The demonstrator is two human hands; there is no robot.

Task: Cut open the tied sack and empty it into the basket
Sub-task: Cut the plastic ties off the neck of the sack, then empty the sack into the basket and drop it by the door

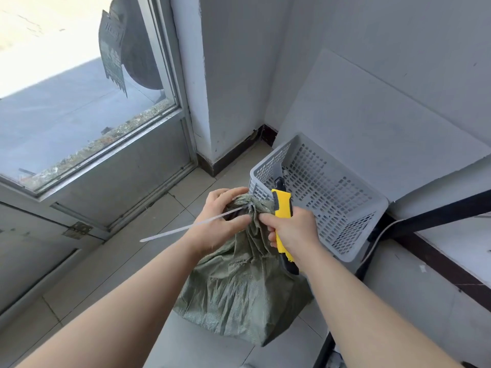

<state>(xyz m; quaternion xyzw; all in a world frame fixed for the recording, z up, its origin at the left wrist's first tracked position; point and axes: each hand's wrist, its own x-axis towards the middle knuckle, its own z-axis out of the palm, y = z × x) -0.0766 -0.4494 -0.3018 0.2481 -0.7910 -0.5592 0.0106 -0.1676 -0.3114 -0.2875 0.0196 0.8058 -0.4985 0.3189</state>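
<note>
A green woven sack point(239, 288) stands on the tiled floor, its neck bunched and bound by a white zip tie point(186, 228) whose long tail sticks out to the left. My left hand point(220, 221) grips the sack's neck just below the tie. My right hand point(292, 232) holds a yellow and black utility knife point(283, 208), tip up, right beside the tied neck. Whether the blade touches the tie is hidden. A grey perforated plastic basket point(345, 208) sits just behind the sack, to the right.
A white wall corner with a dark skirting board point(225, 155) rises behind. A metal-framed glass door point(93, 128) fills the left. A white panel point(385, 128) leans on the wall behind the basket. A low ledge point(438, 261) with a white cable runs at the right.
</note>
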